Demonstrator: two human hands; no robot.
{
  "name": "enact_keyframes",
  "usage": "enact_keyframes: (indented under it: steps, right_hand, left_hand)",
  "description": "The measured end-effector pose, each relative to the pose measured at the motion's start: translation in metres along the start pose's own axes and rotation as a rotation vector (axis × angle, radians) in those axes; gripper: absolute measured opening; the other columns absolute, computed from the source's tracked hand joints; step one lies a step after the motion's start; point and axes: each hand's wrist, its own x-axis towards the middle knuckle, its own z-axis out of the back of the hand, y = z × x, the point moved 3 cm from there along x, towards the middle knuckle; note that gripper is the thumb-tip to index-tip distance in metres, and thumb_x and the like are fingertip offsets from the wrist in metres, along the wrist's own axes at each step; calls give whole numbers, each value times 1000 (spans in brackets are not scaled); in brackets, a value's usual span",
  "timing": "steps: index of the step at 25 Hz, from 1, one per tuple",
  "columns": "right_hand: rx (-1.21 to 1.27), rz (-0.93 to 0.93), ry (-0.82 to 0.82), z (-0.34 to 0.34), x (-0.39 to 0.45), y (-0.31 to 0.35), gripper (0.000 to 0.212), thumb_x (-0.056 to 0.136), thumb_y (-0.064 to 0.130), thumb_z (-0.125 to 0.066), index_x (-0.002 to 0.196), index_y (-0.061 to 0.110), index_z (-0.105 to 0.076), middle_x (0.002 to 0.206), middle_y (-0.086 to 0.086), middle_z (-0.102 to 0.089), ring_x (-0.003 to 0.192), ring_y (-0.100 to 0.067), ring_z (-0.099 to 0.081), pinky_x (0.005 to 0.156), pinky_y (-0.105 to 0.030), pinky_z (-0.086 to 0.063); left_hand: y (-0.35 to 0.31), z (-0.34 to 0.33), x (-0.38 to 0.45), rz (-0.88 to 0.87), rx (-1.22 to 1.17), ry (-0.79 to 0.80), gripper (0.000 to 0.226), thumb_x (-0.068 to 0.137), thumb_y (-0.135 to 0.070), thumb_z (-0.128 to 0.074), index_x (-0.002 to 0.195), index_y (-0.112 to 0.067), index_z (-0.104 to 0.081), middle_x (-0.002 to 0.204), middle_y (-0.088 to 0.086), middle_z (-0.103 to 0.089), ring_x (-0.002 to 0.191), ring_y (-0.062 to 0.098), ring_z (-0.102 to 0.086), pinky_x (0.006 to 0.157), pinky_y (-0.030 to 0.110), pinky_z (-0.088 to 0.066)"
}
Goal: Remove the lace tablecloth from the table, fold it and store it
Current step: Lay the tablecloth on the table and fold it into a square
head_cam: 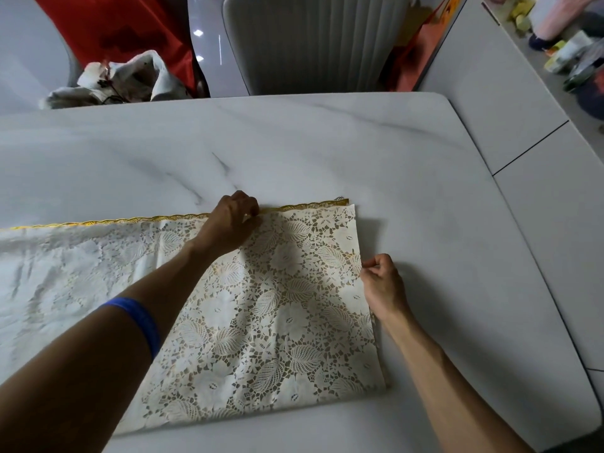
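The cream lace tablecloth (281, 308) with a gold scalloped trim lies folded into a long band on the white marble table (294, 142), running off the left edge of view. My left hand (232, 220) pinches its far trimmed edge near the middle. My right hand (380, 282) pinches the cloth's right folded edge. A blue band circles my left forearm.
A grey ribbed chair (313, 40) stands behind the table's far edge. A crumpled white bag (130, 80) and red fabric (124, 24) lie at the far left. A white counter (490, 93) with cluttered items runs along the right.
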Motion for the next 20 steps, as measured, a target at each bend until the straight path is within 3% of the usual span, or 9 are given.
enact_keyframes:
  steps: [3,6,11,13,15,18,20]
  right_hand:
    - [57,21,7,1,-2,2,11,92,29,-60,91,21,-53,81,5,-65,65,-9,-60,49,-17,-44]
    - [20,30,38,-1,-5,2,19,90,31,-66,96,17,-54,81,10,-67,72,-10,-65,62,-26,-52]
    - [-80,78,7,-11,-8,1,32,96,29,-58,71,10,-55,53,8,-48,45,-9,-39,45,-23,-31]
    - [-88,85,-4,-9,-7,2,38,98,29,-54,62,18,-49,50,10,-45,42,-5,-37,43,-22,-29]
    - [-122,78,-16,-10,-6,5,42,99,30,-51,58,20,-44,49,10,-44,41,-6,-39,42,-23,-29]
    - [-156,82,2,-11,-8,9,32,98,37,-51,71,21,-51,60,7,-54,52,-14,-51,44,-23,-32]
    - [-88,34,84,-3,-10,12,25,93,46,-56,93,21,-54,80,7,-60,68,-10,-57,51,-23,-39]
  left_hand:
    - [3,-1,2,64,19,-31,10,90,-16,-64,84,-7,-63,84,5,-58,74,23,-56,61,28,-36]
    - [6,-3,4,134,8,-41,10,91,-16,-63,83,-8,-62,86,8,-65,78,25,-59,63,29,-39]
    - [0,-6,3,208,80,-73,10,93,-16,-60,92,-6,-61,95,12,-64,89,30,-59,70,35,-44]
    - [-16,-7,-11,202,180,-138,17,92,-16,-61,108,-9,-59,111,13,-59,102,30,-54,86,40,-43]
    - [-38,-9,-48,208,146,-195,21,91,-16,-62,111,-11,-60,114,12,-59,100,26,-53,87,38,-43]
    - [-60,-26,-146,229,138,-158,17,91,-19,-59,108,-16,-62,112,9,-62,93,23,-55,79,37,-48]
    - [-65,-44,-201,310,166,39,42,97,-31,-49,137,-20,-49,145,11,-47,126,34,-46,102,51,-41]
